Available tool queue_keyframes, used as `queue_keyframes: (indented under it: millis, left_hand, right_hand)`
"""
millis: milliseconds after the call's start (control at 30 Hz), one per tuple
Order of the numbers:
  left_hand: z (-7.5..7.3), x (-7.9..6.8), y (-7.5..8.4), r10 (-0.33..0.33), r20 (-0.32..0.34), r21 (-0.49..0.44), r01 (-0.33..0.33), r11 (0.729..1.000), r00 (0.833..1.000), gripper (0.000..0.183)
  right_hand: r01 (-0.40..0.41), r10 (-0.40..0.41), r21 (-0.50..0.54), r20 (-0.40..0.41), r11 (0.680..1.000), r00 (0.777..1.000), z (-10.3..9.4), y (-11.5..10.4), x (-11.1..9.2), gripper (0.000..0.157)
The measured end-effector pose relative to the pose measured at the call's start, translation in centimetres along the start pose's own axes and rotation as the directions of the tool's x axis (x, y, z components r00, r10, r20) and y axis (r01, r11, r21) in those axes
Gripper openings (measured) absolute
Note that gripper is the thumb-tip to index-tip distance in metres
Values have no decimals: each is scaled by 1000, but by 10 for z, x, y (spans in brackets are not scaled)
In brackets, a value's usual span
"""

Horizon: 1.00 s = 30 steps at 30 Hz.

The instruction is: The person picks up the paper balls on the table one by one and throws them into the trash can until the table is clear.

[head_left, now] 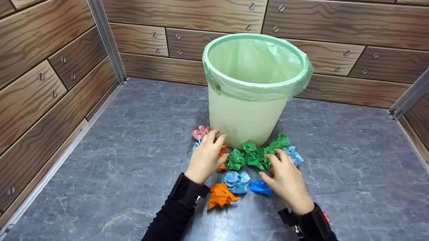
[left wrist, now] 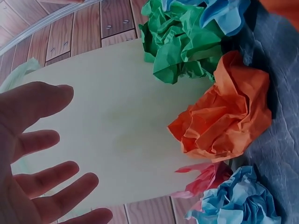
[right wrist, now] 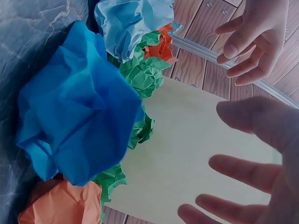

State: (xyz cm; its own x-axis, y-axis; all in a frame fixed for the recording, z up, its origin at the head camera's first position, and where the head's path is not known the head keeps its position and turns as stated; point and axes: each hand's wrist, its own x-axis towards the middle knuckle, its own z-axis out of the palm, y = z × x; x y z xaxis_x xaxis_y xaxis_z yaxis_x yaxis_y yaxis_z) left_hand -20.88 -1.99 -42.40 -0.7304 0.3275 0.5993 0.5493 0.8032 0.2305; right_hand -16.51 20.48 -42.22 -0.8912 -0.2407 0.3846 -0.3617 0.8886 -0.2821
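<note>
Crumpled paper balls lie in front of a pale green trash bin lined with a green bag. My left hand hovers over the left side of the pile, fingers spread, holding nothing. Around it are a pink ball and an orange ball, partly covered by the hand in the head view. My right hand is over the right side, fingers loosely bent and empty. Near its fingertips are green balls; a dark blue ball lies by its thumb. Behind it a light blue ball shows.
Closer to me on the grey marbled floor lie a light blue ball and an orange ball. Wood-patterned walls with metal corner strips enclose the area at the back and both sides.
</note>
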Motion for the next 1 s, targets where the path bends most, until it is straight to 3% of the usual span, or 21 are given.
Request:
queue_keyframes:
  millis: [267,567,1000]
  left_hand:
    - [-2,1,-3,-27,25,22,27,999,999,47]
    - [-3,0,-5,-35,23,35,34,999,999,46]
    - [-4,-1,-4,-25,23,54,23,998,999,46]
  right_hand:
    - [0,-1,3,163,1000,987,6,2,-1,50]
    - [-6,9,-10,347,1000,938,17,6,-2,53]
    - [22,6,-65,396,998,918,36,8,-3,54]
